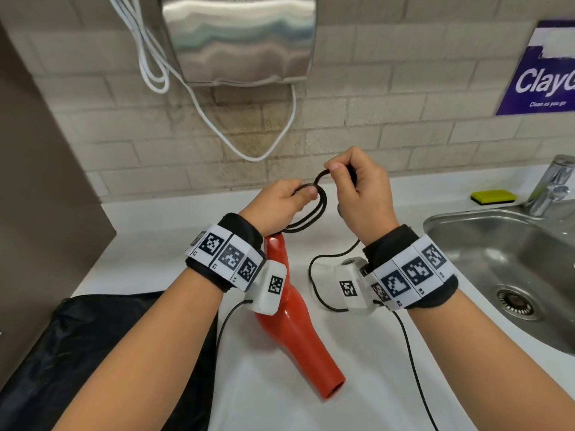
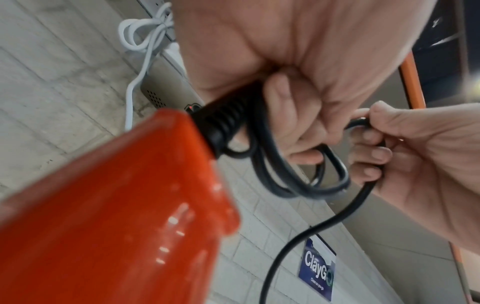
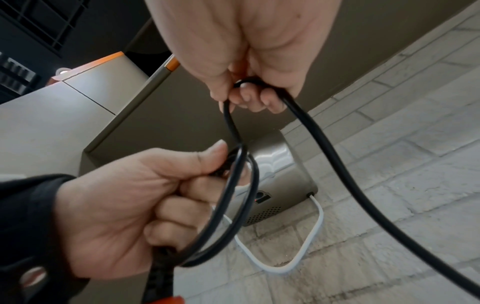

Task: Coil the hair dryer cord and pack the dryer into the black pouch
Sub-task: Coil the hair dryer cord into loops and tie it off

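Note:
The red hair dryer point(image 1: 295, 321) hangs nozzle-down over the white counter point(image 1: 174, 237), its handle end up by my left hand point(image 1: 281, 202). That hand grips the cord's black strain relief point(image 2: 221, 123) together with a few loops of black cord point(image 1: 306, 217). My right hand point(image 1: 357, 188), just to the right and slightly higher, pinches the same cord point(image 3: 319, 139) and holds a fresh loop against the coil. The slack cord point(image 1: 314, 284) trails down over the counter under my right wrist. The black pouch point(image 1: 102, 343) lies flat at the lower left.
A steel sink point(image 1: 510, 275) with a tap point(image 1: 550, 185) sits at the right, a yellow sponge point(image 1: 493, 196) behind it. A metal hand dryer point(image 1: 239, 38) with a white cable point(image 1: 249, 150) hangs on the tiled wall. A brown panel point(image 1: 37, 181) bounds the left side.

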